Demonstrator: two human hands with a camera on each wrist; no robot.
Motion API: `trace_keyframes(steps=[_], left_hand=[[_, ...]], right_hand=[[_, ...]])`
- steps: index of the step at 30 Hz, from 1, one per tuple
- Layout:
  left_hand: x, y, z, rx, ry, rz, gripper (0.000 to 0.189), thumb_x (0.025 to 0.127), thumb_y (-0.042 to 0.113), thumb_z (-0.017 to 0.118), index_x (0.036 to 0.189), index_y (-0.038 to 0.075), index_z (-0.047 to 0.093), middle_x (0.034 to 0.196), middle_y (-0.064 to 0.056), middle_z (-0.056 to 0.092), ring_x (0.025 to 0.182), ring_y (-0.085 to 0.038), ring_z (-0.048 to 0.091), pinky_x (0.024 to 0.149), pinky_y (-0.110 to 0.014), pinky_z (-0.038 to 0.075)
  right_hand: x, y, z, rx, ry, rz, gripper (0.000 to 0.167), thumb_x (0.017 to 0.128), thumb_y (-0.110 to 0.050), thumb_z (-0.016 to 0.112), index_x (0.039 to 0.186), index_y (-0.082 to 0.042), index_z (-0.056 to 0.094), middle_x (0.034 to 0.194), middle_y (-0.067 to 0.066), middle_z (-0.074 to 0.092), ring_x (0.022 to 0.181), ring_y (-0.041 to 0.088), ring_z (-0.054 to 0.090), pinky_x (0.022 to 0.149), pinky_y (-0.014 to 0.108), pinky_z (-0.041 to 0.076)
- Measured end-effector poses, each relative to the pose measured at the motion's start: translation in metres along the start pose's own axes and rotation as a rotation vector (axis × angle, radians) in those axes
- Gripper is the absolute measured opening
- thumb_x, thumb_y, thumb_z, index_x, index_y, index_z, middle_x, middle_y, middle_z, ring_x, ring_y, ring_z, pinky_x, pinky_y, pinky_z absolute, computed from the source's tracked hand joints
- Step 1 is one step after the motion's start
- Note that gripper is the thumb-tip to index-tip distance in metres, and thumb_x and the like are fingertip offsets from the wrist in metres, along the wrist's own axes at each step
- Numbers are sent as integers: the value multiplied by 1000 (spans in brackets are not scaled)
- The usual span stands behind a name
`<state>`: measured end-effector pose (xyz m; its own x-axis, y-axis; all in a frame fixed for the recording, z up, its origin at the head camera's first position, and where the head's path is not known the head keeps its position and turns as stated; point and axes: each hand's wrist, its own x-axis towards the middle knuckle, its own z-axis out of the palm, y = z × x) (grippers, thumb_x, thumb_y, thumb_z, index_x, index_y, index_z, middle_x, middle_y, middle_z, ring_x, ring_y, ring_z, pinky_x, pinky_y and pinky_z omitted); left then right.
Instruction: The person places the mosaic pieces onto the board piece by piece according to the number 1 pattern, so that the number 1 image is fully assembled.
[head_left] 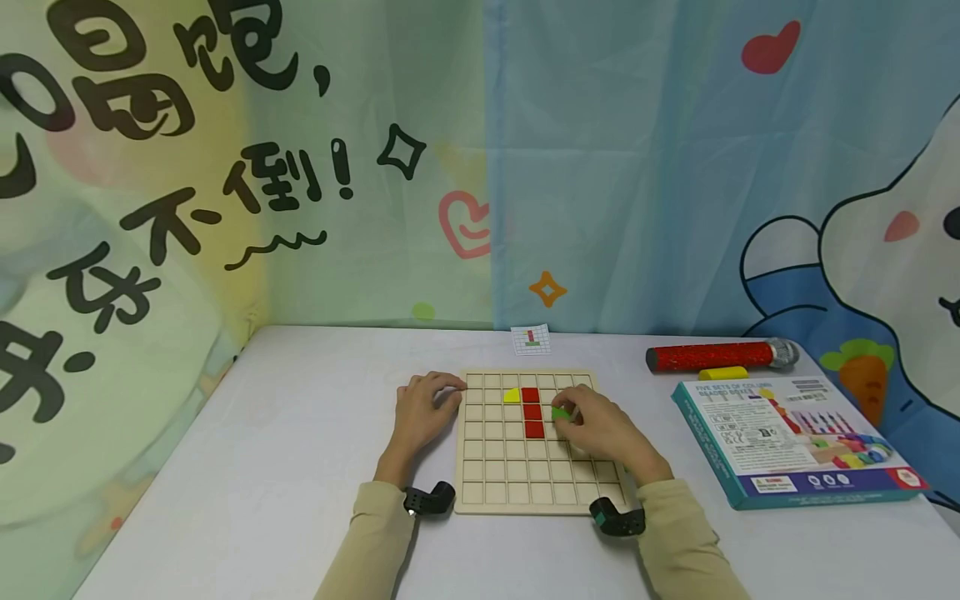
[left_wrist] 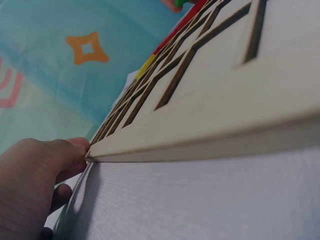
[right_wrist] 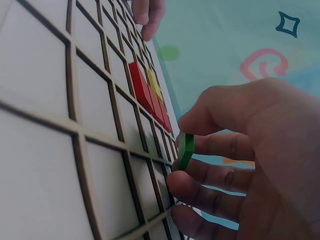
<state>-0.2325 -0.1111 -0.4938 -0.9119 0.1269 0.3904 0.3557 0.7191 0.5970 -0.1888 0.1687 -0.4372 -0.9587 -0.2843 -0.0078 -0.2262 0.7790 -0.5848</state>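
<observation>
A wooden grid board (head_left: 491, 472) lies flat on the table. Three red square tiles (head_left: 532, 412) form a column in its upper half, with a yellow tile (head_left: 512, 396) just left of the topmost one. My right hand (head_left: 606, 427) pinches a small green tile (right_wrist: 186, 150) between thumb and fingers, over the board right of the red column. The tile is held tilted, close over the grid in the right wrist view. At the board's upper left corner, my left hand (head_left: 422, 417) touches the rim with its fingertips (left_wrist: 80, 145).
A small card (head_left: 530, 339) printed with a coloured grid pattern lies behind the board. To the right are a flat box (head_left: 802, 442), a yellow piece (head_left: 723, 373) and a red glittery tube with a silver end (head_left: 712, 357). A printed curtain (head_left: 585, 167) hangs behind the table.
</observation>
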Motion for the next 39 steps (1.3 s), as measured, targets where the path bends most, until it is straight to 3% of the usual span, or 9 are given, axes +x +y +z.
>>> trace_keyframes(steps=[10,17,24,32,39], left_hand=[[0,1,0,1,-6,4,13,87,22,65,98,23,72,112,0,69,98,-24,57,78,-40,31],[0,3,-1,4,-1,3,13,87,21,65,98,22,72,111,-1,69,98,-24,57,77,-39,31],[-1,3,-3,-6,-6,-3,13,87,20,65,98,22,72,111,-1,69,98,-24,57,78,-40,31],[-1,1,-1,-10,-4,2,13,87,21,65,98,22,71,111,0,69,98,-24,57,78,-39,31],[0,-1,0,-5,-1,5,13,87,22,66,98,23,71,111,0,69,98,-23,57,78,-39,31]], right_hand=[[-1,-10,5,-6,-11,-50,23,86,-17,60,107,-10,62,96,2,60,81,13,53,71,30,44],[-1,-12,12,-24,0,-151,20,84,-15,62,103,-8,63,92,1,58,74,11,50,67,27,43],[1,-17,16,-18,-58,-131,21,85,-18,64,105,-12,63,92,-2,56,73,10,48,64,24,42],[-2,-22,17,-22,-74,-201,23,85,-18,65,107,-11,63,94,-2,57,76,9,51,68,22,44],[-3,-29,19,-18,-81,-207,30,84,-22,69,111,-12,60,92,-5,57,76,8,49,69,23,43]])
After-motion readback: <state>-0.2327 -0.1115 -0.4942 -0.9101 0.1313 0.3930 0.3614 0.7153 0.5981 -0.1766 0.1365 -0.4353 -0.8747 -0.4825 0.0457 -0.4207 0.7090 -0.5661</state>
